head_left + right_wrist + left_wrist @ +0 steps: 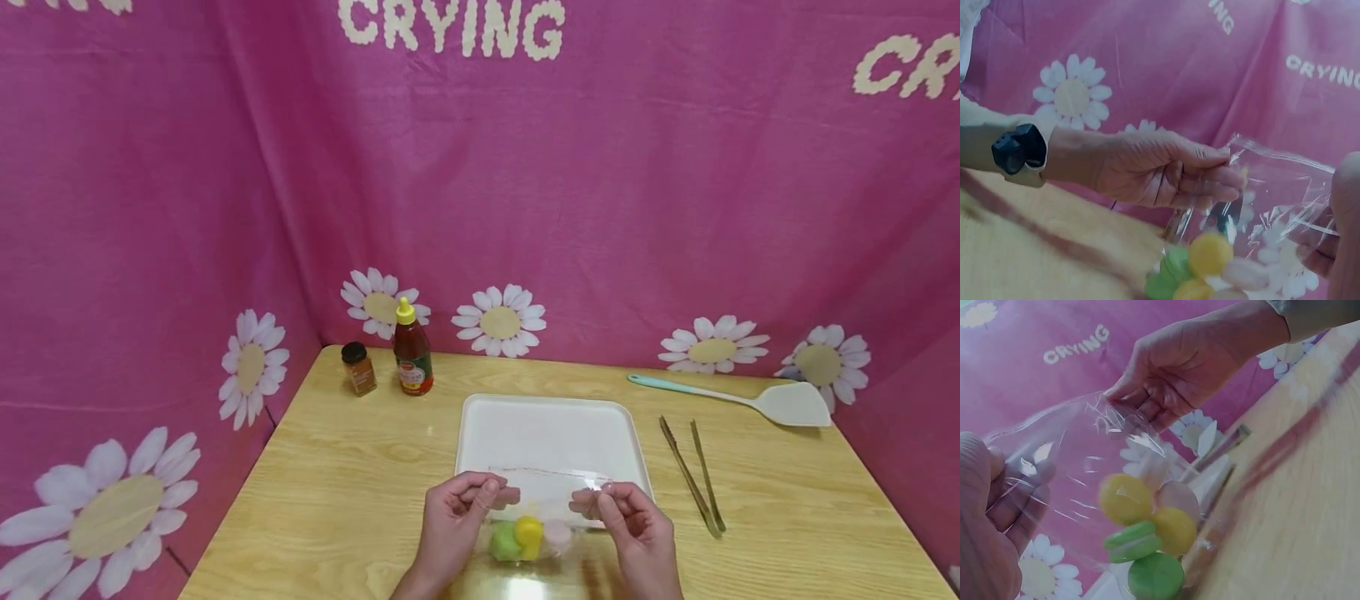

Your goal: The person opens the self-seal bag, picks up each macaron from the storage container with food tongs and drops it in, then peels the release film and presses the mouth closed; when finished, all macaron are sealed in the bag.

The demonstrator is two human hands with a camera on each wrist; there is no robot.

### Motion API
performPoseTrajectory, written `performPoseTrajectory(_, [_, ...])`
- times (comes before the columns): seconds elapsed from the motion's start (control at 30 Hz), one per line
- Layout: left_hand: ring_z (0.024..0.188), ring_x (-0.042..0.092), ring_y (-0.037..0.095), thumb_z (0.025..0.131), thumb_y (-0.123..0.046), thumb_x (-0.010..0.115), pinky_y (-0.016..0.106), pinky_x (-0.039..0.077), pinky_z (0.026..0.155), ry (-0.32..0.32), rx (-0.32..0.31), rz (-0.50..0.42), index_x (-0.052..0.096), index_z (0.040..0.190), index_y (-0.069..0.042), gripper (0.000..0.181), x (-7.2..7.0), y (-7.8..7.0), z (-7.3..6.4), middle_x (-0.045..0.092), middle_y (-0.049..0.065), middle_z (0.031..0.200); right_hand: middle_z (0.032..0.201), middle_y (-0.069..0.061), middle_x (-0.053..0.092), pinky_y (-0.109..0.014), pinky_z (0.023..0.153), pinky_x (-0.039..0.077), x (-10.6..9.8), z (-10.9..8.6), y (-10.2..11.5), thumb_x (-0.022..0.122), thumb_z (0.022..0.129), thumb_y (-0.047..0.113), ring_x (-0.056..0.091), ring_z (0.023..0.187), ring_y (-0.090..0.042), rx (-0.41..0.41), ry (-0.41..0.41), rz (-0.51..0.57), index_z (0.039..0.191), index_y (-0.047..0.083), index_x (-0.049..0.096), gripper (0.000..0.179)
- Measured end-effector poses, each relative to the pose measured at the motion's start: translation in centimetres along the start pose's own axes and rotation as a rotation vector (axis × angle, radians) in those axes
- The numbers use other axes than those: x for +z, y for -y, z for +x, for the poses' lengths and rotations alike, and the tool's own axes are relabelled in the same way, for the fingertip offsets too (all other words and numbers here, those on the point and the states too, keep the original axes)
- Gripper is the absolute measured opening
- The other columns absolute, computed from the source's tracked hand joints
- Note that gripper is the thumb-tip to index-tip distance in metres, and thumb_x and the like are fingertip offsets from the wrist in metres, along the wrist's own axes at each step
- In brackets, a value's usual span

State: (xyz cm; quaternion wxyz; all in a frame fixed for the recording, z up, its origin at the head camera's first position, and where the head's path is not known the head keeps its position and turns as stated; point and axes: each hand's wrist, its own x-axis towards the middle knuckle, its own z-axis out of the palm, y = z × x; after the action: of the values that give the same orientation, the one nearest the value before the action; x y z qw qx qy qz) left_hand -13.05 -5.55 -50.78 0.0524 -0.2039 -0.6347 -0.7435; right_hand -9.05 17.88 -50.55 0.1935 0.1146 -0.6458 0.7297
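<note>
A clear plastic bag [1075, 456] is stretched between my two hands by its upper edge. My left hand [456, 521] pinches one top corner between thumb and fingers, and my right hand [636, 527] pinches the opposite one. Macarons lie at the bottom of the bag: green ones [1156, 576], yellow ones [1125, 499] and pale pink ones [557, 536]. In the head view the bag hangs over the near edge of a white tray [543, 429]. Both wrist views show the macarons bunched together behind the shiny film.
Behind the tray to the left stand a red sauce bottle [414, 358] with a yellow cap and a small spice jar [360, 372] with a black lid. Metal tongs [697, 483] lie right of the tray. A white spatula [787, 404] with a turquoise handle lies behind them, near a pink curtain [585, 208].
</note>
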Motion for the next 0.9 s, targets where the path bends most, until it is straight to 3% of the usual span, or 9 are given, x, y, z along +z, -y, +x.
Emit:
performPoseTrajectory(0.1, [0.083, 0.079, 0.025, 0.108, -0.005, 0.055, 0.033, 0.063, 0.082, 0.013, 0.007, -0.018, 0.071, 0.107, 0.003, 0.018, 0.1, -0.9, 0.7, 0.078, 0.021, 0.095, 0.094, -0.014, 0.078, -0.03, 0.072, 0.063, 0.0, 0.8, 0.7, 0.045, 0.106, -0.012, 0.078, 0.082, -0.018, -0.024, 0.052, 0.033, 0.108, -0.018, 0.055, 0.012])
performPoseTrajectory(0.17, [0.083, 0.079, 0.024, 0.108, -0.005, 0.054, 0.035, 0.064, 0.08, 0.026, -0.006, -0.042, 0.07, 0.107, 0.005, 0.019, 0.2, -1.0, 1.0, 0.078, 0.023, 0.096, 0.09, -0.013, 0.078, -0.031, 0.068, 0.063, 0.0, 1.2, 0.8, 0.046, 0.105, -0.012, 0.078, 0.077, -0.019, -0.011, 0.037, 0.024, 0.109, -0.016, 0.058, 0.013])
performPoseTrajectory(0.27, [0.081, 0.079, 0.023, 0.108, -0.004, 0.053, 0.04, 0.065, 0.079, 0.044, -0.022, -0.076, 0.067, 0.108, 0.012, 0.021, 0.2, -0.9, 1.1, 0.076, 0.028, 0.097, 0.083, -0.011, 0.078, -0.029, 0.064, 0.063, -0.1, 1.3, 0.8, 0.052, 0.104, -0.011, 0.077, 0.07, -0.016, 0.057, -0.024, 0.004, 0.105, -0.015, 0.063, 0.012])
performPoseTrajectory(0.43, [0.075, 0.079, 0.019, 0.109, -0.006, 0.053, 0.042, 0.065, 0.071, 0.046, -0.079, -0.103, 0.06, 0.11, 0.021, 0.028, 0.4, 0.0, 1.2, 0.074, 0.033, 0.099, 0.075, -0.011, 0.076, -0.03, 0.06, 0.062, -0.2, 1.3, 0.4, 0.057, 0.104, -0.005, 0.075, 0.063, -0.015, 0.196, -0.079, 0.006, 0.102, -0.023, 0.06, 0.018])
performPoseTrajectory(0.6, [0.071, 0.077, 0.015, 0.108, -0.014, 0.058, 0.033, 0.064, 0.067, 0.007, -0.153, -0.083, 0.063, 0.111, 0.015, 0.03, 0.9, 0.8, 1.8, 0.075, 0.03, 0.101, 0.072, -0.008, 0.074, -0.025, 0.053, 0.059, -0.4, 1.8, -0.4, 0.061, 0.106, 0.007, 0.072, 0.057, -0.013, 0.33, -0.139, 0.012, 0.1, -0.016, 0.064, 0.024])
performPoseTrajectory(0.77, [0.073, 0.076, 0.012, 0.107, -0.014, 0.06, 0.026, 0.063, 0.067, -0.03, -0.191, -0.099, 0.065, 0.118, 0.012, 0.029, 1.1, 1.4, 2.6, 0.075, 0.028, 0.109, 0.076, -0.003, 0.074, -0.023, 0.051, 0.058, -0.6, 2.4, -1.3, 0.059, 0.108, 0.012, 0.069, 0.056, -0.011, 0.338, -0.165, 0.022, 0.101, -0.012, 0.064, 0.025])
performPoseTrajectory(0.9, [0.081, 0.077, 0.013, 0.107, -0.012, 0.06, 0.026, 0.063, 0.071, -0.012, -0.218, -0.118, 0.062, 0.124, 0.011, 0.029, 0.9, 1.7, 3.1, 0.074, 0.028, 0.114, 0.078, 0.0, 0.075, -0.021, 0.052, 0.057, -0.8, 2.7, -1.7, 0.059, 0.107, 0.01, 0.068, 0.058, -0.009, 0.312, -0.174, 0.017, 0.097, -0.006, 0.068, 0.021])
